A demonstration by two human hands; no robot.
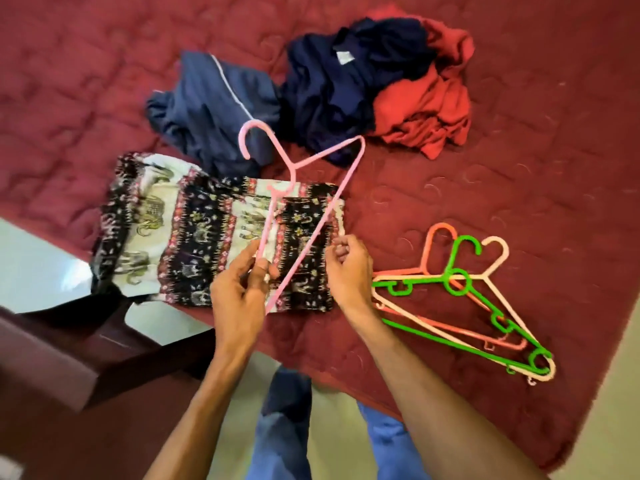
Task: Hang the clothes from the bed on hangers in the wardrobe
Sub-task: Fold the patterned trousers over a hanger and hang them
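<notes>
Pink hanger [350, 167]: we see it raised over the near edge of the bed, hook pointing far and left, its lower corner down by the left hand.
Left hand [242, 282]: thumb and fingers pinch one arm of the pink hanger near that corner.
Right hand [346, 268]: fingers curled at the right edge of the elephant-print garment; we cannot tell whether they pinch the fabric.
Elephant-print garment [201, 230]: folded flat on the bedspread under the pink hanger, its left end drooping over the edge of the bed.
Blue garment with white piping [214, 109]: crumpled just beyond the print garment.
Navy garment [346, 84]: heaped to the right of the blue one, lying partly on the red garment [433, 105].
Spare hangers [450, 278]: green, salmon and cream ones stacked on the bedspread just right of the right hand.
Maroon quilted bedspread [519, 150]: we see it under everything.
Dark wooden furniture [86, 341]: near left, beside the bed.
</notes>
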